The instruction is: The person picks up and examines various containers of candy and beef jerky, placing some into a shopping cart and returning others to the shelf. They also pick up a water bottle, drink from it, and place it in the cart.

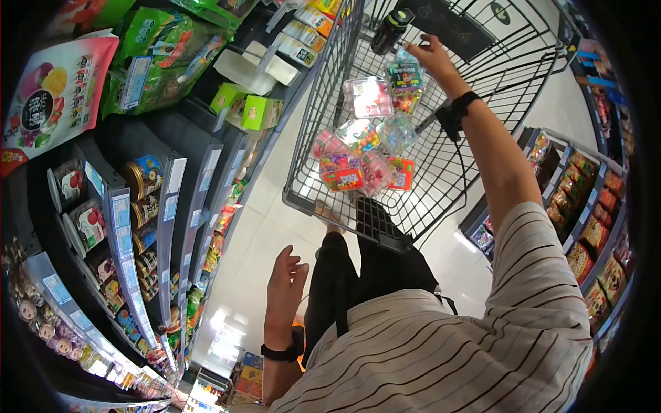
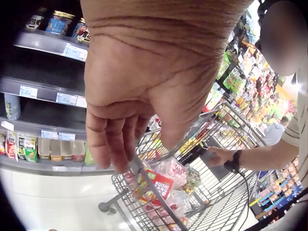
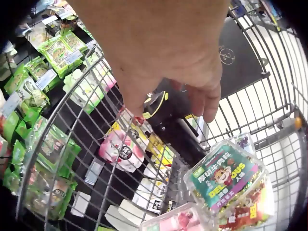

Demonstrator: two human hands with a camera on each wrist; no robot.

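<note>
My right hand [image 1: 435, 63] reaches into the shopping cart, fingers loosely bent with nothing between them. In the right wrist view a black bottle [image 3: 175, 132] with a yellow-green ring lies beneath the thumb and fingers; from the head view the bottle [image 1: 391, 32] sits a little beside the fingertips. Just below this hand is a clear tub with a green label [image 1: 405, 74]. A clear tub of pink sweets [image 1: 368, 98] lies beside it. My left hand [image 1: 284, 279] hangs by my leg outside the cart, its fingers relaxed and holding nothing.
The wire cart [image 1: 296, 199] holds several more packs, including a red pack [image 1: 401, 173]. Stocked shelves [image 1: 120, 227] line the left side, with green bags [image 1: 165, 51] above. Another display [image 1: 585, 206] stands at right. In the left wrist view another person [image 2: 276, 130] stands farther off.
</note>
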